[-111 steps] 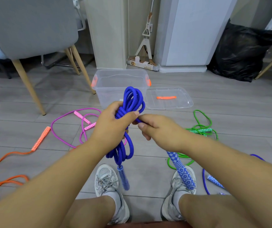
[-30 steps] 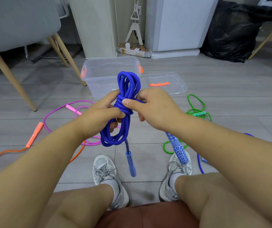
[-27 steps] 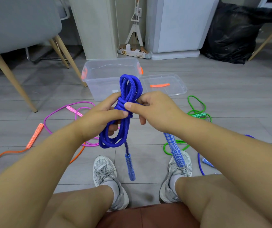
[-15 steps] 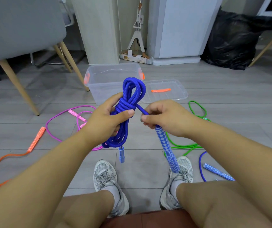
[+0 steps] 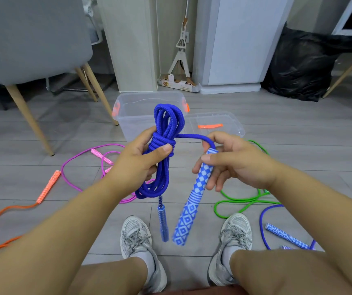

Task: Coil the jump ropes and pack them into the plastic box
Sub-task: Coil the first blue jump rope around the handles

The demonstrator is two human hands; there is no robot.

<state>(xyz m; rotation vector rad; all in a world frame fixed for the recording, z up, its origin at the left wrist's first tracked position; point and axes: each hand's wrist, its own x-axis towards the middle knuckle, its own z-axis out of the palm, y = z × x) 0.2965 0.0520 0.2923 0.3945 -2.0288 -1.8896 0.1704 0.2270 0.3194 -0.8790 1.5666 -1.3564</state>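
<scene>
A coiled blue jump rope (image 5: 164, 133) hangs upright in front of me, wound round its middle. My left hand (image 5: 137, 165) is shut on that wrapped middle, thumb on the turns. My right hand (image 5: 232, 161) grips the top of its patterned blue-and-white handle (image 5: 192, 199), which points down and left; a short length of rope runs from it to the coil. The second blue handle (image 5: 162, 222) dangles below the coil. Behind the coil stands the clear plastic box (image 5: 132, 111) with orange latches, nothing visible inside.
The clear lid (image 5: 230, 124) lies right of the box. On the floor lie a pink rope (image 5: 79, 160), an orange rope (image 5: 43, 192), a green rope (image 5: 243, 201) and another blue rope (image 5: 277, 233). A grey chair (image 5: 32, 43) stands left, a black bag (image 5: 302, 64) right.
The right hand has finished winding the rope end round the coil, slid onto the patterned handle and pulled it out to the right. The left hand kept its hold on the coil.
</scene>
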